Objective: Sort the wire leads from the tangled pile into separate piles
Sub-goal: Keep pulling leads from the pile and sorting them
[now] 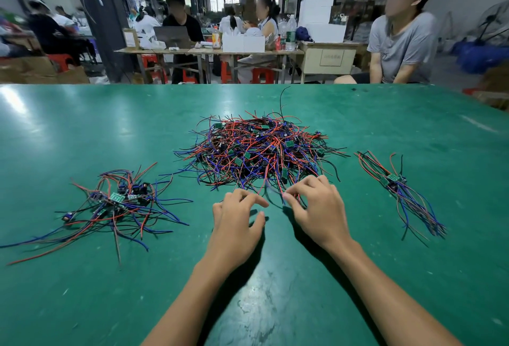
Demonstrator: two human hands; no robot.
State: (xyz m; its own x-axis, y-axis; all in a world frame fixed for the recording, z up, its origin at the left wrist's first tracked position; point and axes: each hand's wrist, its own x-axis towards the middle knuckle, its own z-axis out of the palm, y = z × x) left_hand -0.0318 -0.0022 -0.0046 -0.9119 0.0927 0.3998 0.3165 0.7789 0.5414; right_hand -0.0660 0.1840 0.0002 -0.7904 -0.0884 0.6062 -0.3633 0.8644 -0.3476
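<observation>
- Wires in red, blue and black, each set joined to a small green board, made up the tangled pile [259, 150] we saw at the middle of the green table [82, 125].
- Our right hand [316, 208] sat at the pile's near edge, its curled fingers pinching red leads [278, 188] that trailed out of the heap.
- Our left hand [239, 216] hovered just beside it, fingers loosely bent over the table and holding nothing that we could see.
- We saw a looser sorted heap [118, 202] lying well to the left, its leads splayed outward.
- We saw a tidier bundle [399, 191] lying to the right, its wires running roughly parallel.
</observation>
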